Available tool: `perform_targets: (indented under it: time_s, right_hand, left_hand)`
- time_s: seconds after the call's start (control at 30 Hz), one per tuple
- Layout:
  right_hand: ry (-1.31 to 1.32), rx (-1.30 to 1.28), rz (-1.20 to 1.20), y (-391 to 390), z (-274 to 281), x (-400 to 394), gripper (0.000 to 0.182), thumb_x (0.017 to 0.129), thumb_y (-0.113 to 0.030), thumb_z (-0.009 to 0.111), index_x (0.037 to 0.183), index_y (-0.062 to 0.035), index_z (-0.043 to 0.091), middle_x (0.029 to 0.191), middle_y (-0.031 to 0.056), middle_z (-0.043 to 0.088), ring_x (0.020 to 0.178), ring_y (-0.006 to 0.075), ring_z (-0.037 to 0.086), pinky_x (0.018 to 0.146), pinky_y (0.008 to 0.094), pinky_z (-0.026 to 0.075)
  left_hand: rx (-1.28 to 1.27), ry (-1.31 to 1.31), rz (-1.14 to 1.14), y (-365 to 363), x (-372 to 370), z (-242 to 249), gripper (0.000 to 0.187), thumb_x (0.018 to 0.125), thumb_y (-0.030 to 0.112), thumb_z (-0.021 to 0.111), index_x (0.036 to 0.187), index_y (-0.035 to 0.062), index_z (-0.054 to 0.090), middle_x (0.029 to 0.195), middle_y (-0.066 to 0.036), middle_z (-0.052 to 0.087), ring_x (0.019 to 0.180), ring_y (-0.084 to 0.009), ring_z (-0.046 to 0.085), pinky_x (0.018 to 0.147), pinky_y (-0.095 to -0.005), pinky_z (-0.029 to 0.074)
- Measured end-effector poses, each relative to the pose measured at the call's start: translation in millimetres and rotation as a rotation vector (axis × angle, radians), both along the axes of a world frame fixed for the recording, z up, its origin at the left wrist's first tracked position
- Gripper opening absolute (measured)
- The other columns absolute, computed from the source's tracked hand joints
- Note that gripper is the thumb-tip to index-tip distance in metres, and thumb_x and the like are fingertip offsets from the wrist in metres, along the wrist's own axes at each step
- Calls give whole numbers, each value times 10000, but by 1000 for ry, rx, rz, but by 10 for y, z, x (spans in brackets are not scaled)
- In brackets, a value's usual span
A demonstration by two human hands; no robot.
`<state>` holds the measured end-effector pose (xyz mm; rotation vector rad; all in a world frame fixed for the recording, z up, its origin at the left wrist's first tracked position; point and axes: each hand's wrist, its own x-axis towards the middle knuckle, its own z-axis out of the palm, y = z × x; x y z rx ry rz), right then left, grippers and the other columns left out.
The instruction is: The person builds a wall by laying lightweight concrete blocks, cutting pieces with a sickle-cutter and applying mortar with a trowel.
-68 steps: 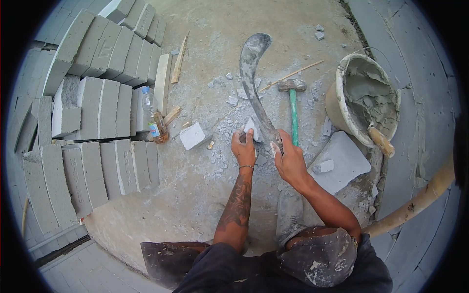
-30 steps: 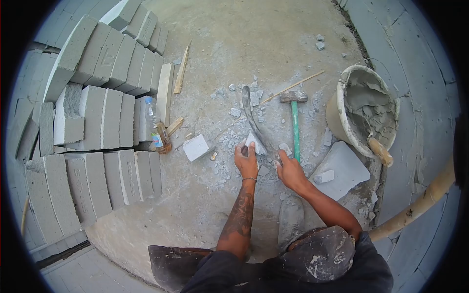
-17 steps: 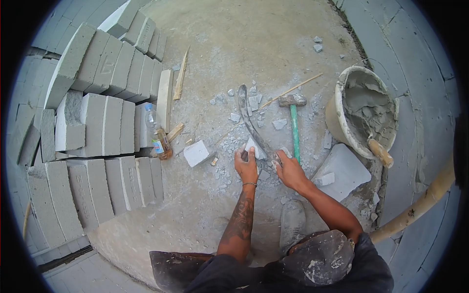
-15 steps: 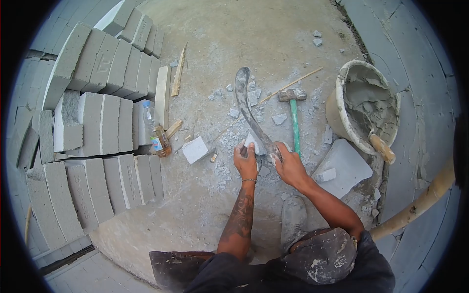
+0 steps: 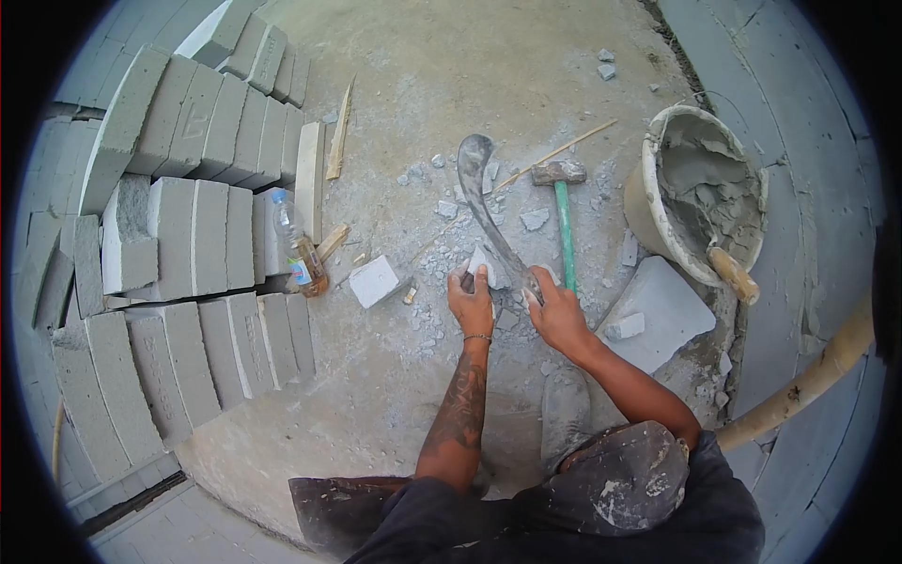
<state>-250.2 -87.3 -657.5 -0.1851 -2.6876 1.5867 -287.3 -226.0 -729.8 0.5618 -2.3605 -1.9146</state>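
Note:
My right hand (image 5: 557,312) is wrapped round the lower end of a long curved metal blade (image 5: 484,211), whose wide grey tip points away from me. Just left of it, my left hand (image 5: 471,303) grips a small broken block piece (image 5: 481,262), thumb laid on top. The blade's lower part lies close beside that piece; whether they touch is hard to tell. Light rubble (image 5: 427,315) is scattered on the floor around both hands. To the right lies a hammer (image 5: 566,221) with a green handle.
Stacked grey blocks (image 5: 174,235) stand at left, beside a plastic bottle (image 5: 299,249). A white block (image 5: 375,281) lies left of my hands. At right are a mortar bucket (image 5: 639,202) with a wooden-handled tool (image 5: 733,274), a flat slab (image 5: 667,320) and a thick pole (image 5: 808,390).
The blade has turned so that its wide face shows more at the tip, which has shifted slightly right. Both hands keep their hold.

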Motion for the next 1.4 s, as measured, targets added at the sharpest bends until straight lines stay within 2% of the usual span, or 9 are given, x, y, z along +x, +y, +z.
perform_targets:
  time_s: [0.07, 0.3, 0.77, 0.83, 0.9, 0.97, 1.0, 1.1, 1.4]
  right_hand:
    - [-315, 297, 181, 87, -327, 87, 376, 811, -126, 559, 1154, -33, 438, 689, 263, 577, 645, 451, 559, 589, 494, 441]
    - [-132, 24, 17, -34, -42, 40, 374, 809, -130, 555, 1147, -46, 419, 704, 287, 566, 706, 461, 560, 636, 509, 441]
    - [-314, 425, 99, 143, -303, 62, 251, 819, -174, 548, 986, -3, 471, 808, 251, 587, 760, 418, 582, 682, 466, 459]
    - [-291, 523, 263, 267, -31, 82, 265, 821, -162, 544, 1022, -1, 483, 880, 255, 581, 798, 393, 587, 694, 442, 466]
    - [-263, 629, 433, 424, 474, 11, 282, 823, -150, 540, 1057, 2, 495, 952, 259, 575, 835, 367, 591, 707, 417, 472]
    - [-216, -58, 176, 514, 1268, -120, 386, 850, -153, 530, 1194, 0, 444, 1082, 230, 549, 932, 301, 578, 726, 364, 472]
    - [-477, -591, 65, 499, 2050, -181, 431, 877, -151, 513, 1262, 2, 392, 1171, 173, 518, 976, 238, 555, 752, 340, 462]
    - [-228, -713, 21, 343, 3607, 142, 455, 875, -154, 533, 1276, -6, 377, 1138, 143, 532, 949, 187, 541, 761, 341, 457]
    - [-145, 108, -620, 311, 6188, 2165, 491, 720, -194, 680, 1123, -28, 454, 1033, 188, 561, 923, 358, 570, 772, 406, 465]
  left_hand:
    - [20, 34, 15, 54, 2, -15, 344, 851, 166, 604, 1086, -65, 509, 986, -133, 563, 880, -175, 567, 769, -280, 461]
    - [35, -19, 1, -13, 8, -150, 343, 844, 165, 616, 1088, -49, 505, 954, -109, 559, 838, -150, 556, 716, -265, 460]
    - [91, -198, 107, -8, -201, 179, 521, 693, 125, 738, 1102, -49, 466, 923, -125, 552, 824, -165, 532, 676, -270, 438]
    - [76, -200, 137, -115, -169, 755, 465, 740, 88, 659, 1130, -44, 443, 971, -115, 547, 863, -180, 545, 727, -286, 452]
    - [743, -186, 217, -195, -208, 1512, 387, 788, 101, 614, 1110, -48, 462, 1046, -97, 563, 942, -189, 555, 763, -293, 460]
    - [885, -126, 75, -245, -183, 2321, 391, 825, 90, 562, 1178, -35, 446, 1099, -74, 551, 992, -185, 540, 815, -314, 455]
    - [930, -159, -31, -200, -161, 2792, 417, 829, 84, 562, 1208, -28, 432, 1109, -80, 544, 1003, -184, 534, 843, -316, 443]
    - [826, -270, -435, -66, 71, 3942, 495, 835, 62, 548, 1289, -20, 367, 1158, -93, 516, 1053, -172, 503, 920, -304, 389]
    - [542, -325, -1416, 683, 1063, 6400, 665, 759, 72, 648, 1312, -41, 296, 1206, -149, 479, 1094, -219, 493, 927, -335, 399]
